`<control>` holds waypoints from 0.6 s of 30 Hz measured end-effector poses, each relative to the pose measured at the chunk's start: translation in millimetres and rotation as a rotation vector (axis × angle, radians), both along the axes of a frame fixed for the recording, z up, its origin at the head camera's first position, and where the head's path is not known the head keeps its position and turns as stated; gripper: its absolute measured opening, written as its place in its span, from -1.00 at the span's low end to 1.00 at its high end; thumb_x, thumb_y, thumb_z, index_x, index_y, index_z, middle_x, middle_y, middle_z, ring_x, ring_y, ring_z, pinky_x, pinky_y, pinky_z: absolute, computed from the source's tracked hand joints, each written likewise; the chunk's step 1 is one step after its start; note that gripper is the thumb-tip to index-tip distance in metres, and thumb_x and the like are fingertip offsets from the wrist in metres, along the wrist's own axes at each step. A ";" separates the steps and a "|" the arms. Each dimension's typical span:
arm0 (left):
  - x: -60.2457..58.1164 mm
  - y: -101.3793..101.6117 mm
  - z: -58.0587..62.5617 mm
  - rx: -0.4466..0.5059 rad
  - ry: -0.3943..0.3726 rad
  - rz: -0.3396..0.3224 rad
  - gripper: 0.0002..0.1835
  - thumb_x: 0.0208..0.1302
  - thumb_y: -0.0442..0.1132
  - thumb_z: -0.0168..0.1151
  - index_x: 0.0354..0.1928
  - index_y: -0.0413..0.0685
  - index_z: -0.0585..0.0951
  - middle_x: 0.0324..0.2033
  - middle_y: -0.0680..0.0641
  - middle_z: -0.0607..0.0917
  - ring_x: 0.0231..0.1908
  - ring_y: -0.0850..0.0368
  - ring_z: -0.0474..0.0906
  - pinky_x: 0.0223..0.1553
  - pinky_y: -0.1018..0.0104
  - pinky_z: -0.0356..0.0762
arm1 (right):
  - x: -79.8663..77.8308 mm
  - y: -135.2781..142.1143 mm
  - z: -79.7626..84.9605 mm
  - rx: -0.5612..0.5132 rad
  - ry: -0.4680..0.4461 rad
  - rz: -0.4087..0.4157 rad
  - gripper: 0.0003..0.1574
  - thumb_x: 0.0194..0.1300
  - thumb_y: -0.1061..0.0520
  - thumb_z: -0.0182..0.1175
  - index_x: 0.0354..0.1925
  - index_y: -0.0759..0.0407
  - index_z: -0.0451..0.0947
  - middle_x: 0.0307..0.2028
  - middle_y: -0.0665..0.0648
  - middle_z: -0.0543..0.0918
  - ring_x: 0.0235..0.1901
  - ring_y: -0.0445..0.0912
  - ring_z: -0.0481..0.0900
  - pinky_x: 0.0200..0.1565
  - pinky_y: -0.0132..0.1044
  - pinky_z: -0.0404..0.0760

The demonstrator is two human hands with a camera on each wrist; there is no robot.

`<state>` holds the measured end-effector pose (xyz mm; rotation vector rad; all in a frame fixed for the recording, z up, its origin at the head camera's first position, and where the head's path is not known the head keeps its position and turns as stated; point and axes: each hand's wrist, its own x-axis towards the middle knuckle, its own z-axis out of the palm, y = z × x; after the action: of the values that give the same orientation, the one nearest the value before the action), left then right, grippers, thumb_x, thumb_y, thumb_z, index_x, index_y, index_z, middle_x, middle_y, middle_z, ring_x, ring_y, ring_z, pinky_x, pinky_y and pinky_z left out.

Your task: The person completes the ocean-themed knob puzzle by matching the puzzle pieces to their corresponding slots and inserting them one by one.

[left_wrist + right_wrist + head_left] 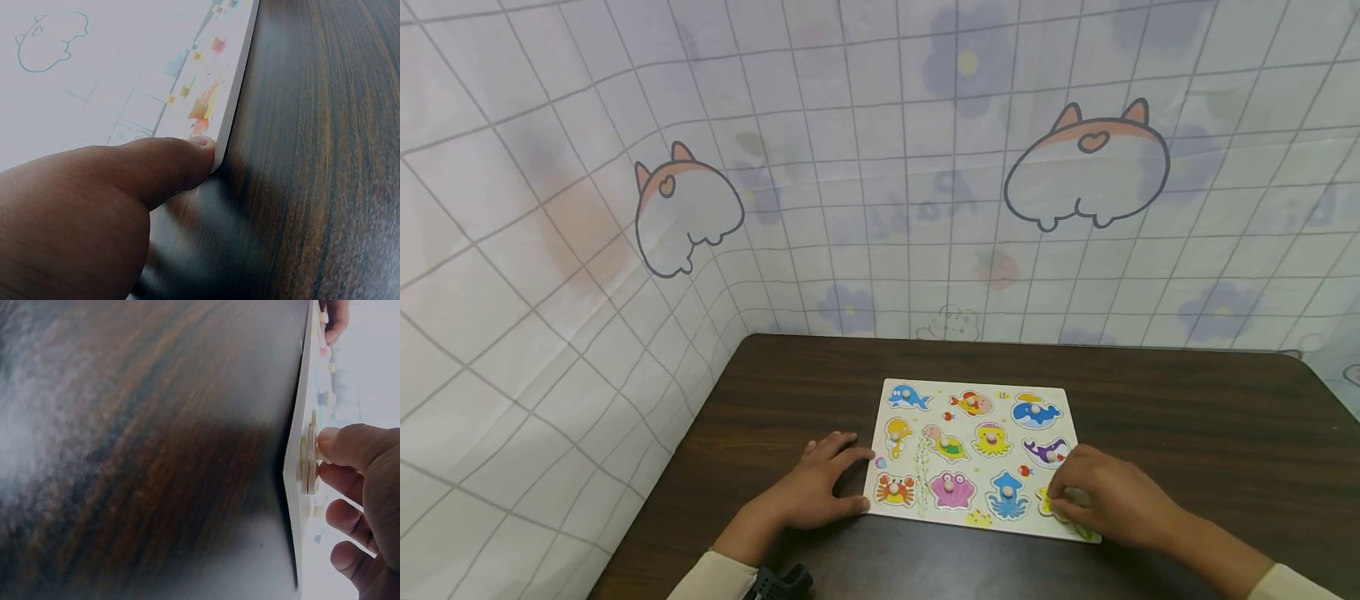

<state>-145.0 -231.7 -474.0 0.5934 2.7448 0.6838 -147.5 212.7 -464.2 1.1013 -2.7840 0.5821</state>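
Observation:
A white peg puzzle board (pixel 985 521) with sea-animal pieces lies on the table. At its lower right corner my right hand (pixel 1108 497) pinches the small knob of a yellow starfish-like puzzle piece (pixel 1044 502) between thumb and forefinger. The hand covers most of this piece in the head view; seen edge-on in the right wrist view, the puzzle piece (pixel 309 459) stands slightly proud of the board. My left hand (pixel 811 490) lies at the board's left edge with fingers spread. Its thumb (pixel 187 156) touches the lower left corner, near the orange crab piece (pixel 895 490).
The dark wood-grain table (pixel 1210 417) reaches back to a white gridded curtain (pixel 880 167) with cartoon prints, which also hangs along the left side. Other knobbed pieces sit on the board, among them a blue squid (pixel 1007 497) and a pink shell (pixel 952 492).

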 end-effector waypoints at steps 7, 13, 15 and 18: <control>-0.1 0.0 1.2 0.007 -0.005 -0.006 -0.28 0.31 0.20 0.36 0.45 0.21 0.42 0.52 -0.16 0.20 0.54 -0.27 -0.04 0.46 -0.37 -0.19 | 1.6 0.0 -1.4 -0.015 0.011 0.007 -0.79 0.16 0.05 0.54 -0.36 -0.29 0.71 -0.29 -0.35 0.53 -0.24 -0.33 0.47 -0.33 -0.31 0.59; -0.5 -0.9 1.9 0.005 -0.003 -0.011 -0.29 0.32 0.19 0.36 0.45 0.21 0.41 0.52 -0.16 0.20 0.54 -0.27 -0.03 0.46 -0.37 -0.19 | 2.0 -0.7 -5.9 -0.032 0.037 0.013 -0.75 0.13 0.08 0.56 -0.36 -0.30 0.69 -0.30 -0.36 0.53 -0.25 -0.33 0.47 -0.33 -0.31 0.59; -0.6 -1.1 1.6 0.003 -0.002 -0.011 -0.29 0.32 0.19 0.35 0.45 0.21 0.41 0.52 -0.16 0.20 0.54 -0.27 -0.03 0.46 -0.37 -0.19 | 2.0 -0.8 -7.0 -0.032 0.036 0.016 -0.77 0.15 0.07 0.55 -0.36 -0.28 0.69 -0.30 -0.36 0.53 -0.25 -0.33 0.47 -0.32 -0.31 0.60; -0.3 -1.2 1.4 0.003 -0.003 -0.010 -0.29 0.32 0.20 0.35 0.45 0.21 0.42 0.52 -0.17 0.20 0.54 -0.28 -0.03 0.46 -0.38 -0.19 | 2.3 -0.8 -7.6 -0.029 0.029 0.019 -0.82 0.19 0.03 0.53 -0.36 -0.27 0.70 -0.29 -0.35 0.53 -0.25 -0.33 0.47 -0.32 -0.31 0.60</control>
<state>-145.3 -233.0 -472.6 0.6065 2.7370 0.6855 -145.2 212.0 -471.8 1.1219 -2.7347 0.6014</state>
